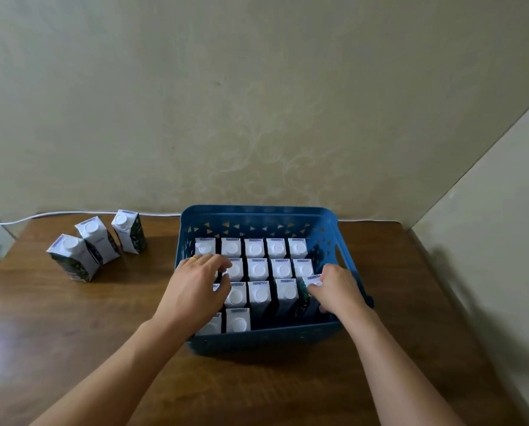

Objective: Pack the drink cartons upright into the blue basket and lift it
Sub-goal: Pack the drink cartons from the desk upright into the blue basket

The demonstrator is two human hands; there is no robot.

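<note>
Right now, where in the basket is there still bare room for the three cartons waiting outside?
In the blue basket, the near row is free from its second carton across to the right wall, under the right hand. The back three rows are packed tight. The three loose cartons stand left of it on the wooden table.

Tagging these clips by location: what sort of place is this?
Probably a room in a home: a wooden table pushed against a patterned wall, with a white cable along its back edge.
</note>
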